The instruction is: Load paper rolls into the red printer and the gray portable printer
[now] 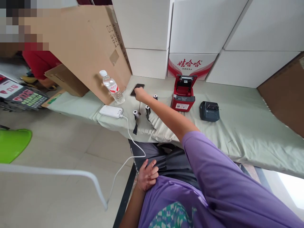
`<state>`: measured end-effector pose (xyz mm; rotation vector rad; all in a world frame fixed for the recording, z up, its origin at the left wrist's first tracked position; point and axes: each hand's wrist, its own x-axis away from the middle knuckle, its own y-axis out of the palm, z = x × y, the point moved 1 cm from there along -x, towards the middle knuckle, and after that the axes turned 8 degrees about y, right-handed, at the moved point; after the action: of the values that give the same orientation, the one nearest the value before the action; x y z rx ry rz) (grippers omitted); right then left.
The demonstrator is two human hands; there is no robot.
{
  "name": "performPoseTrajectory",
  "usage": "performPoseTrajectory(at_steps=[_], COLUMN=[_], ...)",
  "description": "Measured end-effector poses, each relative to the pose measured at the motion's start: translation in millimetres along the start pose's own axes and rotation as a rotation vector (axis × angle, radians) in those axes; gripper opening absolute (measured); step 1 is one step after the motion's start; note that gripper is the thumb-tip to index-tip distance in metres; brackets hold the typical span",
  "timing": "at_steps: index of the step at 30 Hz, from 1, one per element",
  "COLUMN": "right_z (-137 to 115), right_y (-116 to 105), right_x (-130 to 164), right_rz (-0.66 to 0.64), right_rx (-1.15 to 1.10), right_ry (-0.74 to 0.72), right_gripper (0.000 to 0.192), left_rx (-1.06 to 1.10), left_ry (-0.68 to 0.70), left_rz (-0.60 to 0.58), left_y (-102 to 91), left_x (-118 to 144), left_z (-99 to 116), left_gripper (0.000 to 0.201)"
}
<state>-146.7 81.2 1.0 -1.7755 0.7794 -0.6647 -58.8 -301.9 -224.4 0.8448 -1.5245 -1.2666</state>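
Two hands: only one is reaching out, seen from the head view.
Right hand: the right hand (140, 93), arm stretched long across the counter, sits on the near edge of the dark flat rectangular phone (137, 89); whether the fingers are wrapped under it or just resting on top, I cannot tell.
Phone: lies flat on the pale green cloth-covered counter (237, 126), far side, just right of the clear plastic water bottle with a white cap (112, 87).
Left hand: the left hand (147, 175) rests on the dark lap, fingers loosely curled, holding nothing, with the white cable (128, 139) running just beside it.
Nearby clutter: the white slim power bank (111, 111) lies left of three small paper rolls (148, 110) standing close under the forearm.
Doing it well: by my read, pinch the phone by its long edges and keep the forearm high so the sleeve clears those rolls.
Watch for: the bottle looks easy to nudge, so steer wide of it.
Further right: the red printer with its lid open (183, 93) and the small dark grey printer (209, 111) sit well apart from the hand.
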Motion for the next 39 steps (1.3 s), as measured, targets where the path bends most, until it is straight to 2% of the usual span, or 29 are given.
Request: performPoseTrajectory(at_steps=[3, 5, 9, 10, 12, 15, 18, 21, 25, 30, 35, 37, 39], right_z=[-1.4, -3.2, -15.4, -20.2, -29.0, -35.6, -31.0, -19.8, -13.1, -22.4, -19.9, -12.3, 0.0], right_y=[22.5, 26.2, 15.0, 12.3, 10.3, 11.8, 10.3, 6.2, 7.5, 19.4, 32.2, 28.9, 19.1], right_x=[-0.1, 2.7, 19.4, 26.3, 42.4, 66.2, 82.2, 88.9, 92.6, 102.1, 110.1, 111.9, 114.4], right_rz=[-0.089, -0.09, 0.069, 0.061, -0.042, -0.181, -0.144, -0.091, -0.206, -0.063, -0.074, -0.081, -0.07], right_rx=[0.064, 0.105, 0.174, 0.206, 0.319, 0.463, 0.459, 0.412, 0.421, 0.474, 0.438, 0.283, -0.027], right_ry=[0.012, 0.006, -0.099, -0.147, -0.224, -0.308, -0.401, -0.391, -0.382, -0.473, -0.507, -0.54, -0.549], right_gripper=[0.042, 0.043, 0.046, 0.048, 0.049, 0.041, 0.035, 0.036, 0.042, 0.033, 0.028, 0.026, 0.027], left_rx=[-0.008, -0.018, -0.016, -0.009, 0.001, -0.001, -0.006, -0.006, -0.009, -0.008, -0.017, -0.015, -0.014], left_ry=[0.012, 0.025, 0.062, 0.069, 0.072, 0.072, 0.086, 0.093, 0.071, 0.066, 0.094, 0.093, 0.093], left_rz=[0.027, 0.045, 0.049, 0.045, 0.049, 0.078, 0.109, 0.144, 0.192, 0.209, 0.207, 0.209, 0.207], left_y=[0.0, 2.1, 9.9, 12.0, 15.4, 18.5, 20.1, 21.5, 23.3, 24.0, 23.0, 22.2, 21.4], left_x=[0.6, 1.3, 1.2, 0.7, -0.5, -2.0, -2.0, -1.8, -3.7, -6.3, -4.6, -3.5, -2.7], left_z=[0.0, 0.0, -0.6, -0.9, -1.7, -3.5, -4.7, -4.2, -3.1, -4.0, -5.2, -5.3, -4.9], left_gripper=[0.049, 0.05, 0.05, 0.051, 0.052, 0.056, 0.061, 0.062, 0.064, 0.067, 0.064, 0.062, 0.059])
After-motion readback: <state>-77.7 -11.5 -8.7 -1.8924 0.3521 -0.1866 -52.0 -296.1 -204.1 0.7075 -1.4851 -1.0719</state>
